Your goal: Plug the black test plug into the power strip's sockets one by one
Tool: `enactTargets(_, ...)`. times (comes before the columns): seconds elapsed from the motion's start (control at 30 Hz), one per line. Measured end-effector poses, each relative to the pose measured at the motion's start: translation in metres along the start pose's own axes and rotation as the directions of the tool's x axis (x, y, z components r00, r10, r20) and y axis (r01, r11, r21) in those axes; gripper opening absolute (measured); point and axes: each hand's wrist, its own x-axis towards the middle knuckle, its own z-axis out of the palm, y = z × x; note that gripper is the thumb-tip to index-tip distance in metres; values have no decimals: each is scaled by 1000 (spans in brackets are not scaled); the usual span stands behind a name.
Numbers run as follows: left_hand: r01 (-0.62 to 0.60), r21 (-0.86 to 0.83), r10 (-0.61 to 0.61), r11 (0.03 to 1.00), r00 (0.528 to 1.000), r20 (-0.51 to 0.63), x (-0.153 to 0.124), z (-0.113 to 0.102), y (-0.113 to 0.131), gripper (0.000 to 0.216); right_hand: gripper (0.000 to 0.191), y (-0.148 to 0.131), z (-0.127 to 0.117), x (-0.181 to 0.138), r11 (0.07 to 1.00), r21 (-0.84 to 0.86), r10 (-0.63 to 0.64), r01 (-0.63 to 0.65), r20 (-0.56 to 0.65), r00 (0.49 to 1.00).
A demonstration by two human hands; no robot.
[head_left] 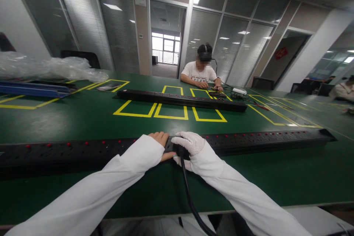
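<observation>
The left hand (160, 141) lies flat and open on the strip (262, 138). The gloved right hand (189, 144) is closed around the plug (181, 152) of a cable (188, 191) at the strip.

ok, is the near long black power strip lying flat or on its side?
Flat: the long black power strip rests on the green table, its row of red buttons facing up.

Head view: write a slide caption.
Bare left hand rests on a long power strip; gloved right hand grips its cable.
</observation>
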Motion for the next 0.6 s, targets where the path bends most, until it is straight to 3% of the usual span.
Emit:
enactTargets(0.4,-8,-6,8,1000,1000,-11,-1,-1,0,52,47,0,-2,0,1000,-7,-8,8,13,1000)
enactTargets(0.6,-15,15,15,1000,999,-34,1,9,-5,55,49,2,3,-2,1000,-17,3,-3,-5,1000)
